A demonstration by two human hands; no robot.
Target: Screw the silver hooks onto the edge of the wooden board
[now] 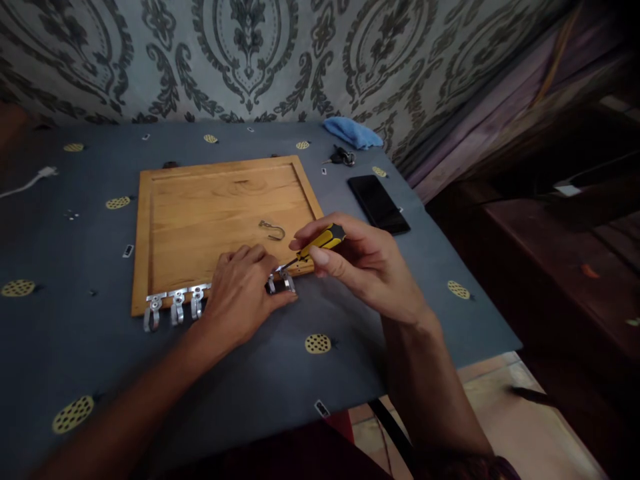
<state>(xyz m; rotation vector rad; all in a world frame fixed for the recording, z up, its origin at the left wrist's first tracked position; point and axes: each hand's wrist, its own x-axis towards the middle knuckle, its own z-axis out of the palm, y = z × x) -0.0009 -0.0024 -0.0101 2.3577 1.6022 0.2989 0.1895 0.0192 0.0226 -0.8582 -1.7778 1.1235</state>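
A wooden board (210, 207) lies flat on the grey table. Along its near edge runs a metal hook rail (175, 303) with several silver hooks hanging over the edge. My left hand (243, 293) presses down on the rail, fingers curled over it near its right end. My right hand (363, 263) pinches a small yellow-and-black screwdriver (320, 241), its tip pointing down-left at the rail beside my left fingers. A single loose hook (273, 230) lies on the board just behind both hands.
A black phone (379, 203) lies right of the board, with keys (343, 157) and a blue cloth (353, 131) behind it. A white cable (30, 181) trails at far left. Small screws (71, 215) sit on the tablecloth at left. The table's edge drops off at right.
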